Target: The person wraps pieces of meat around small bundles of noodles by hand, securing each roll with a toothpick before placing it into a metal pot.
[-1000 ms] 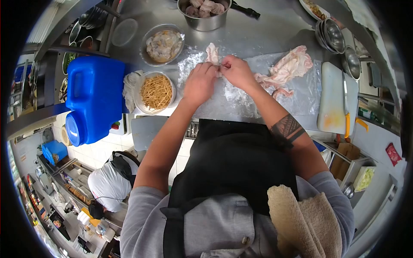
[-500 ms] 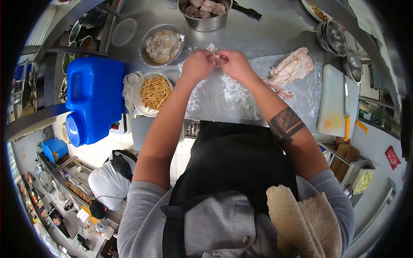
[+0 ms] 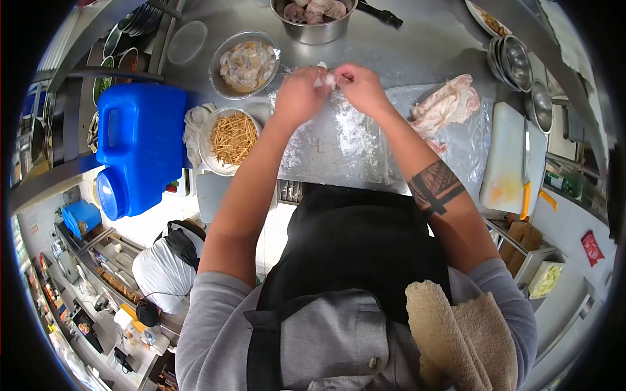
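My left hand point(image 3: 298, 98) is closed around a small pale, whitish-pink piece of raw meat point(image 3: 329, 81), partly hidden by the fingers. My right hand point(image 3: 360, 88) pinches at its right side with bent fingers. Both hands are over a clear plastic sheet point(image 3: 391, 156) dusted with white flour point(image 3: 354, 133). A thin, crumpled pale-pink sheet of raw meat or skin point(image 3: 450, 104) lies to the right. On the left are a bowl of wet, pale raw pieces point(image 3: 246, 67) and a bowl of toothpicks point(image 3: 233, 139). A metal pot point(image 3: 316, 32) beyond the hands holds pale pink rolled pieces.
A blue jug point(image 3: 143, 143) and a rumpled cloth point(image 3: 197, 130) stand at the left. On the right are a white cutting board point(image 3: 505, 153), an orange-handled knife point(image 3: 525, 199) and stacked metal bowls point(image 3: 512, 62). Another person point(image 3: 166, 274) in white is at the lower left.
My right hand has moved slightly right and up, its fingertips shifting on the piece. My left hand has turned a little and still holds it. The whole view has shifted slightly.
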The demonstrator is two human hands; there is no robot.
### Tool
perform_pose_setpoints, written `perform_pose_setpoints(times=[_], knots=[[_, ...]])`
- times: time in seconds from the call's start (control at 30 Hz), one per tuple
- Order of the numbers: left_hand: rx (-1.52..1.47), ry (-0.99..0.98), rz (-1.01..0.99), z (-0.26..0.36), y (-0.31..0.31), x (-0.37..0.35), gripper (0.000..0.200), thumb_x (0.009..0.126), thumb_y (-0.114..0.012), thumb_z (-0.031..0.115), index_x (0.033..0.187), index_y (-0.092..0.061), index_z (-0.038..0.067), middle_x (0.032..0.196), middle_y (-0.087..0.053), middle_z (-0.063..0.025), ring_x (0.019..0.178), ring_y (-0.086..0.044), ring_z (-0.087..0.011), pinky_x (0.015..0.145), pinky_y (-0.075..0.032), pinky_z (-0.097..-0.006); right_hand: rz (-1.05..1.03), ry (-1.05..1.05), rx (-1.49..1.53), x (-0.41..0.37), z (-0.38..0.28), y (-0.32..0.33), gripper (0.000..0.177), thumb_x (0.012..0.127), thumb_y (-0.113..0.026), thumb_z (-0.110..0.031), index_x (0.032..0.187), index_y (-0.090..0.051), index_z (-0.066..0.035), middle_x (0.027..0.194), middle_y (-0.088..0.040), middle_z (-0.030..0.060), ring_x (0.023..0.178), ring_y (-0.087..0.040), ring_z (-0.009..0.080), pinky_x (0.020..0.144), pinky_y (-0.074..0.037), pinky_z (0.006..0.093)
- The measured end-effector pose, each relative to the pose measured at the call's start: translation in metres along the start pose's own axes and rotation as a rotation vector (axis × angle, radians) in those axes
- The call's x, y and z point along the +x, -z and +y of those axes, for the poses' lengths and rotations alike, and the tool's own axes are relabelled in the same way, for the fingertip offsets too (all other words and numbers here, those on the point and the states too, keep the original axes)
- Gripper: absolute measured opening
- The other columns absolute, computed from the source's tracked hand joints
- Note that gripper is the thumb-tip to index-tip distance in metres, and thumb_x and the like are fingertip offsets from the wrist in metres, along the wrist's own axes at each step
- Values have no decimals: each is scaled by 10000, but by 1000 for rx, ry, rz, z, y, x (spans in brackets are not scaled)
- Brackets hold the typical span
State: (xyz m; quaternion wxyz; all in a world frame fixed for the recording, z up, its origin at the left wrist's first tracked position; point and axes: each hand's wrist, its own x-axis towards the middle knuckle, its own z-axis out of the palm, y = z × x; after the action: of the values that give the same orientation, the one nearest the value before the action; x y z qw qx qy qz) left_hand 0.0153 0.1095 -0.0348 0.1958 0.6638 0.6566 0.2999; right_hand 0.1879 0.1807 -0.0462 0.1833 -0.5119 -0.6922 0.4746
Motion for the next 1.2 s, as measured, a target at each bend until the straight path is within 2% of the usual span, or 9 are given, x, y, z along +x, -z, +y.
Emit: perform_pose_setpoints(times=[0.07, 0.27, 0.5, 0.6, 0.67, 0.7, 0.77, 1.0, 1.2], knots=[[35, -41, 11, -7, -1, 6, 377, 830, -797, 102, 1191, -725, 22, 1208, -723, -145, 1102, -658, -386, 976, -534, -462, 36, 82, 196, 2, 12, -6, 208, 959, -733, -146, 1109, -735, -1, 984, -781, 131, 848, -725, 210, 785, -574, 354], [264, -199, 137, 1, -17, 2, 387, 860, -765, 112, 1229, -713, 7, 1201, -720, -161, 1132, -655, -369, 994, -529, -472, 27, -5, 261, 8, 14, -6, 224, 936, -748, -135, 1110, -749, 7, 990, -793, 128, 887, -751, 200, 796, -588, 336], [332, -151, -3, 11, -6, 5, 440, 895, -744, 125, 1308, -660, -2, 1225, -705, -189, 1157, -649, -388, 995, -523, -480, 27, 29, 119, 1, -2, 4, 296, 940, -761, -140, 1187, -739, 22, 1045, -789, 106, 874, -720, 142, 796, -564, 285], [23, 91, -62, 20, 15, 1, 372, 984, -699, 155, 1322, -648, 8, 1261, -699, -161, 1164, -652, -314, 987, -522, -423, -28, 111, 304, -11, -9, 16, 296, 931, -793, -201, 1165, -764, -22, 969, -773, 66, 870, -719, 160, 783, -580, 318], [-648, 372, -262, 34, 37, -6, 307, 1074, -607, 171, 1329, -635, 1, 1268, -688, -122, 1132, -650, -231, 960, -522, -369, -62, 116, 375, -20, -15, 23, 301, 956, -794, -206, 1190, -761, -20, 964, -750, 20, 846, -683, 114, 761, -563, 288], [-647, 368, -255, 36, 37, -13, 307, 1074, -607, 171, 1329, -635, 1, 1268, -688, -122, 1132, -650, -231, 960, -522, -369, -64, 124, 373, -25, -19, 26, 301, 956, -794, -206, 1190, -761, -20, 964, -750, 20, 846, -683, 114, 761, -563, 288], [-1262, 479, -207, 37, 32, -26, 317, 1118, -538, 190, 1362, -588, -4, 1232, -687, -103, 1092, -655, -171, 939, -533, -343, -118, 145, 529, -38, -29, 29, 270, 985, -763, -150, 1215, -748, -9, 967, -748, 17, 844, -668, 79, 745, -549, 268], [-1686, 408, -330, 46, 47, -54, 331, 1121, -528, 262, 1337, -606, 24, 1218, -693, -73, 1063, -650, -179, 891, -522, -347, -49, 210, 395, -86, -57, 21, 237, 987, -744, -77, 1212, -730, -3, 997, -752, 41, 874, -676, 88, 780, -554, 265], [-1831, 411, -240, 61, 45, -67, 289, 1096, -588, 294, 1288, -587, 79, 1162, -683, -29, 1020, -639, -138, 829, -492, -315, 98, 268, 645, -111, -67, 6, 238, 960, -750, -24, 1193, -728, 20, 1028, -753, 52, 898, -681, 94, 803, -559, 263]])
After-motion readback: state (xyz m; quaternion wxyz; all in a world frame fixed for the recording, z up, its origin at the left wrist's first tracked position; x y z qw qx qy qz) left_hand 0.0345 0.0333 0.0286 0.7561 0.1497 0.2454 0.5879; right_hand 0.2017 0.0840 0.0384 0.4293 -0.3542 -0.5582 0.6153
